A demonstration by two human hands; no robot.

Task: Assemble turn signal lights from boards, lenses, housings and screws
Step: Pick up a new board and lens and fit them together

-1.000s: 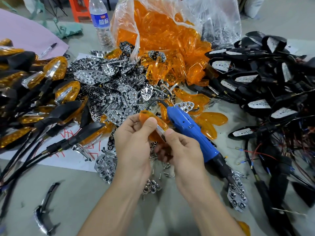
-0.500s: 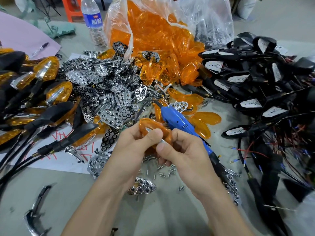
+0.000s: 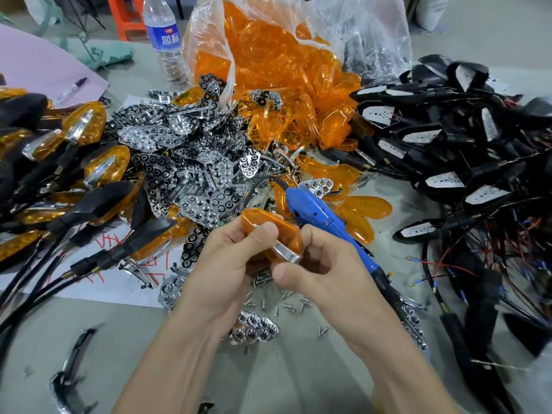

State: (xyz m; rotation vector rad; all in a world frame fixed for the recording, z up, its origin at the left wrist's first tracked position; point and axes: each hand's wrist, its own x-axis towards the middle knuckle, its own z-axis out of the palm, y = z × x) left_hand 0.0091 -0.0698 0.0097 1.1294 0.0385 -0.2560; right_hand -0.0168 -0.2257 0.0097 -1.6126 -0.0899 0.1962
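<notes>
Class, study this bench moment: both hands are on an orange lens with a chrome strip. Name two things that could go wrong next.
1. The chrome strip juts past the edge of the orange lens held by the left hand and right hand; it might pop loose.
2. Loose screws lie right beneath the hands; a dropped part or sweeping wrist could scatter them.

This is a small-parts assembly workshop. A grey work table [image 3: 119,333] is heaped with bulk stock: a clear plastic bag [image 3: 358,40] of translucent orange plastic lenses [image 3: 283,70], piled chromed reflector plates with round sockets [image 3: 179,162], and black plastic housings trailing wires [image 3: 433,138]. Small loose metal screws [image 3: 283,306], a blue corded electric screwdriver [image 3: 316,216] and finished orange-and-black lamps [image 3: 86,124] lie alongside.
</notes>
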